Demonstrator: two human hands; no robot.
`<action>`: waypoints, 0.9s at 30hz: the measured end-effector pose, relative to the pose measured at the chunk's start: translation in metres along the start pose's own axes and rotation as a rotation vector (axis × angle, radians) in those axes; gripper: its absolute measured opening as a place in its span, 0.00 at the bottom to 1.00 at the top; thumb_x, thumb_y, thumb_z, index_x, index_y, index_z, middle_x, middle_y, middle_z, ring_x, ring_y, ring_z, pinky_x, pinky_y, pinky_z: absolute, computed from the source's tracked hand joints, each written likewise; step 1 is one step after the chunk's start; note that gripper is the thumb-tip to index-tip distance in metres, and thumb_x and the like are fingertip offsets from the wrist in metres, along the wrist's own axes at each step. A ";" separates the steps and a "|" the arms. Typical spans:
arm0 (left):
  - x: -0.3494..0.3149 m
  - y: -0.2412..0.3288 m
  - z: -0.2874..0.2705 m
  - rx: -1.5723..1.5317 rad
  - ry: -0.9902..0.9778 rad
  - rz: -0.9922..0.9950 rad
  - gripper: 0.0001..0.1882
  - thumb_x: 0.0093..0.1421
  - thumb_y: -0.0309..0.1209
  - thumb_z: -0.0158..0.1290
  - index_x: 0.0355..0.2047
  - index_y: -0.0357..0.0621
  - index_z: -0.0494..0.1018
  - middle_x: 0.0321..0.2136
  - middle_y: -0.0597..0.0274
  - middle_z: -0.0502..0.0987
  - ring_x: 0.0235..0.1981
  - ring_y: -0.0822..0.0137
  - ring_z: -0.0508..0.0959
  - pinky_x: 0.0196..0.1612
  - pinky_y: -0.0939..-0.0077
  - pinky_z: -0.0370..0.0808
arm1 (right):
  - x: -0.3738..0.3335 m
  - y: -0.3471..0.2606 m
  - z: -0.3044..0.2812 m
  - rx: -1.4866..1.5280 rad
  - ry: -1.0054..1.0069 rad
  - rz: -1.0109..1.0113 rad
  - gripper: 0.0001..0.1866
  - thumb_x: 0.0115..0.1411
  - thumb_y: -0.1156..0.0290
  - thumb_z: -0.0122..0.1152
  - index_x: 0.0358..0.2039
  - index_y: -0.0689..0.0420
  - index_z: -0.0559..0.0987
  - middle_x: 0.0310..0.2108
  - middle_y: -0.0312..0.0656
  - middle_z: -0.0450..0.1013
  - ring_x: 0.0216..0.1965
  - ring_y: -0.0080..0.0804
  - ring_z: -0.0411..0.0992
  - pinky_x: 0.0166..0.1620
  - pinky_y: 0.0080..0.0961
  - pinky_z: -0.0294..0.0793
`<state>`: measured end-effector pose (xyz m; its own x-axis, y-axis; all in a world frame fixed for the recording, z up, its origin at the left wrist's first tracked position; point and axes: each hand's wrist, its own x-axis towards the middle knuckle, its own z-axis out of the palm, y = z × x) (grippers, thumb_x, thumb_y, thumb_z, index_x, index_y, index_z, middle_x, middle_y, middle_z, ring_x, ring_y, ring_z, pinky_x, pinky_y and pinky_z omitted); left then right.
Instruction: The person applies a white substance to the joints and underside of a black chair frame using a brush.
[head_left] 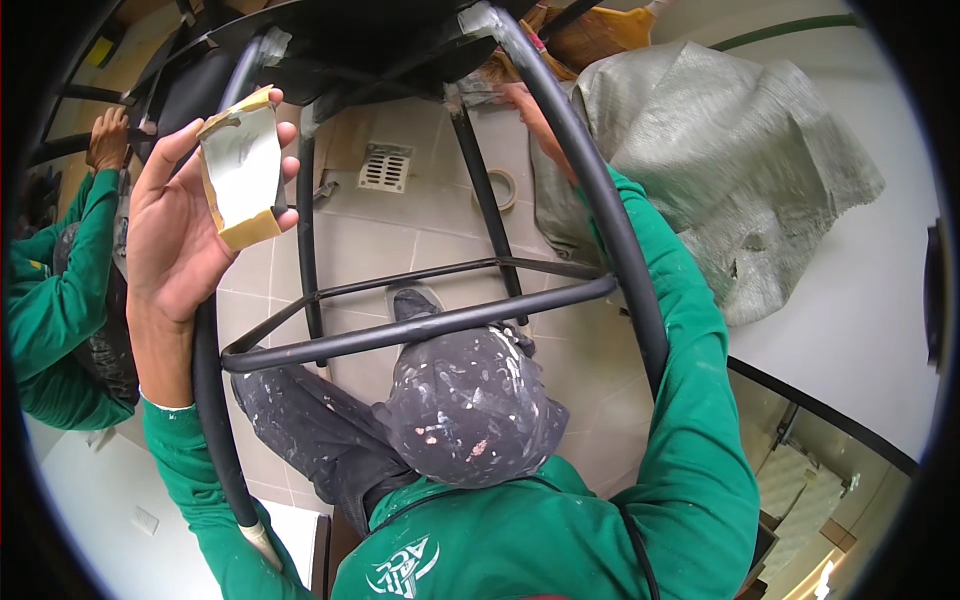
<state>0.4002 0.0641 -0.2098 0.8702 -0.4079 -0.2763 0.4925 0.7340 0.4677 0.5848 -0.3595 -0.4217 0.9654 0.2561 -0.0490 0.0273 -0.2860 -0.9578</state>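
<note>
Raised at the left, my left hand (178, 215) holds a folded piece of sandpaper (240, 165), pale on its face with tan-yellow edges, its fingers curled around the sides. A black metal stool (420, 325) stands tilted before me, its legs and foot ring framing my lap. Whitish-grey patches mark the joints where its legs meet the dark seat (340, 60). My right hand (543, 130) reaches behind the right-hand leg, near an upper joint. That leg hides much of it, so I cannot make out whether its fingers grip anything.
At the left, another person in a green sleeve (60, 310) has a hand (107, 138) on dark metal bars. A grey woven sack (700, 150) lies to the right. On the tiled floor are a drain grate (385, 167) and a roll of tape (495, 190).
</note>
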 end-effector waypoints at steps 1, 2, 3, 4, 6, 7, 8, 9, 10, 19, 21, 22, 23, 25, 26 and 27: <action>0.000 0.000 -0.001 -0.003 -0.002 0.005 0.33 0.76 0.44 0.39 0.75 0.39 0.53 0.61 0.42 0.72 0.56 0.49 0.79 0.51 0.38 0.84 | 0.001 0.000 0.001 -0.010 -0.004 -0.008 0.16 0.68 0.61 0.61 0.47 0.59 0.87 0.39 0.40 0.84 0.40 0.26 0.79 0.43 0.23 0.72; -0.001 -0.001 -0.002 -0.005 -0.004 0.010 0.33 0.76 0.44 0.39 0.75 0.39 0.53 0.61 0.42 0.72 0.57 0.48 0.79 0.51 0.38 0.84 | 0.000 0.000 0.004 -0.016 -0.004 -0.017 0.16 0.68 0.61 0.61 0.46 0.59 0.87 0.39 0.40 0.84 0.40 0.26 0.79 0.43 0.23 0.72; 0.001 -0.001 -0.002 -0.006 -0.016 0.005 0.33 0.76 0.44 0.39 0.75 0.39 0.53 0.61 0.42 0.72 0.57 0.48 0.79 0.51 0.38 0.84 | 0.001 0.006 -0.002 -0.067 -0.011 -0.053 0.16 0.68 0.61 0.61 0.46 0.59 0.87 0.38 0.41 0.84 0.40 0.27 0.79 0.43 0.23 0.72; 0.003 -0.002 -0.001 -0.006 -0.028 0.001 0.33 0.76 0.44 0.39 0.75 0.39 0.53 0.61 0.42 0.72 0.57 0.48 0.79 0.51 0.38 0.84 | 0.002 0.011 -0.007 -0.115 -0.018 -0.088 0.16 0.68 0.61 0.61 0.45 0.59 0.87 0.38 0.41 0.84 0.41 0.27 0.79 0.43 0.24 0.73; 0.004 -0.003 -0.002 -0.001 -0.035 0.001 0.33 0.76 0.44 0.39 0.75 0.39 0.53 0.61 0.42 0.72 0.57 0.48 0.79 0.51 0.38 0.84 | 0.001 0.014 -0.008 -0.213 -0.031 -0.117 0.15 0.68 0.62 0.61 0.43 0.59 0.88 0.38 0.41 0.84 0.41 0.28 0.79 0.44 0.26 0.74; 0.002 -0.002 -0.003 0.005 -0.033 0.006 0.33 0.76 0.44 0.39 0.75 0.39 0.52 0.61 0.42 0.72 0.57 0.49 0.79 0.51 0.38 0.84 | -0.001 0.008 -0.004 -0.262 -0.036 -0.112 0.15 0.68 0.62 0.61 0.43 0.58 0.88 0.38 0.42 0.84 0.41 0.28 0.79 0.45 0.26 0.75; 0.000 -0.002 -0.004 0.011 -0.030 0.012 0.33 0.76 0.44 0.39 0.75 0.40 0.52 0.61 0.43 0.72 0.57 0.49 0.79 0.51 0.38 0.84 | -0.002 0.001 0.000 -0.312 -0.042 -0.107 0.14 0.67 0.63 0.61 0.43 0.58 0.88 0.38 0.42 0.84 0.41 0.29 0.79 0.45 0.27 0.75; 0.000 -0.002 -0.004 0.008 -0.028 0.009 0.33 0.76 0.44 0.39 0.75 0.40 0.52 0.61 0.43 0.72 0.57 0.49 0.79 0.51 0.38 0.84 | -0.002 0.002 -0.002 -0.318 -0.064 -0.119 0.14 0.67 0.63 0.61 0.43 0.58 0.88 0.38 0.42 0.84 0.40 0.29 0.79 0.45 0.27 0.75; 0.001 -0.002 -0.004 0.006 -0.026 0.008 0.33 0.76 0.44 0.39 0.75 0.40 0.52 0.61 0.43 0.72 0.57 0.49 0.79 0.51 0.38 0.84 | -0.001 0.002 -0.005 -0.324 -0.088 -0.131 0.14 0.67 0.63 0.62 0.42 0.59 0.88 0.38 0.42 0.84 0.40 0.29 0.79 0.45 0.27 0.75; 0.006 -0.003 -0.001 -0.019 -0.098 -0.006 0.34 0.75 0.45 0.39 0.73 0.34 0.56 0.61 0.41 0.71 0.56 0.49 0.79 0.54 0.43 0.83 | 0.027 0.046 -0.033 -0.316 -0.059 -0.049 0.13 0.67 0.66 0.63 0.44 0.60 0.87 0.36 0.43 0.84 0.42 0.31 0.81 0.45 0.28 0.79; 0.004 -0.002 -0.002 -0.010 -0.080 -0.005 0.34 0.75 0.45 0.39 0.74 0.35 0.55 0.61 0.42 0.72 0.56 0.50 0.79 0.53 0.42 0.83 | 0.027 0.043 -0.027 -0.367 -0.051 -0.061 0.13 0.67 0.66 0.63 0.44 0.60 0.87 0.36 0.43 0.84 0.42 0.30 0.81 0.46 0.27 0.79; 0.000 -0.001 -0.002 0.003 -0.047 0.001 0.34 0.76 0.44 0.38 0.75 0.37 0.53 0.61 0.42 0.72 0.57 0.50 0.79 0.52 0.41 0.84 | 0.025 0.030 -0.015 -0.381 -0.052 -0.107 0.13 0.67 0.66 0.63 0.44 0.61 0.86 0.36 0.43 0.84 0.41 0.30 0.81 0.45 0.27 0.79; -0.004 0.001 -0.003 0.015 -0.014 0.006 0.33 0.76 0.44 0.38 0.76 0.39 0.52 0.61 0.43 0.73 0.57 0.50 0.79 0.51 0.41 0.84 | 0.022 0.017 -0.003 -0.395 -0.053 -0.152 0.13 0.67 0.66 0.63 0.44 0.61 0.86 0.36 0.43 0.84 0.41 0.29 0.81 0.45 0.26 0.79; -0.002 -0.001 -0.004 0.017 -0.027 0.009 0.34 0.77 0.44 0.38 0.76 0.38 0.51 0.61 0.43 0.73 0.57 0.50 0.79 0.51 0.40 0.84 | 0.011 -0.002 -0.003 -0.419 -0.012 -0.172 0.13 0.66 0.65 0.63 0.44 0.60 0.87 0.36 0.42 0.84 0.41 0.28 0.81 0.45 0.26 0.79; -0.001 -0.001 -0.005 0.018 -0.031 0.011 0.34 0.77 0.44 0.38 0.76 0.38 0.51 0.61 0.43 0.73 0.57 0.50 0.79 0.51 0.40 0.84 | 0.007 -0.009 0.000 -0.429 0.007 -0.181 0.13 0.66 0.65 0.63 0.44 0.59 0.87 0.37 0.42 0.84 0.40 0.28 0.81 0.45 0.26 0.79; 0.000 -0.002 -0.004 0.014 -0.036 0.011 0.34 0.77 0.44 0.38 0.76 0.38 0.51 0.61 0.43 0.73 0.57 0.50 0.79 0.52 0.40 0.84 | 0.006 -0.009 0.000 -0.406 0.035 -0.189 0.13 0.66 0.65 0.62 0.44 0.58 0.87 0.36 0.41 0.84 0.40 0.28 0.80 0.45 0.26 0.78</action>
<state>0.3990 0.0652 -0.2137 0.8755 -0.4192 -0.2402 0.4824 0.7313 0.4822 0.5904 -0.3554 -0.4136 0.9415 0.3097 0.1328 0.2973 -0.5780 -0.7600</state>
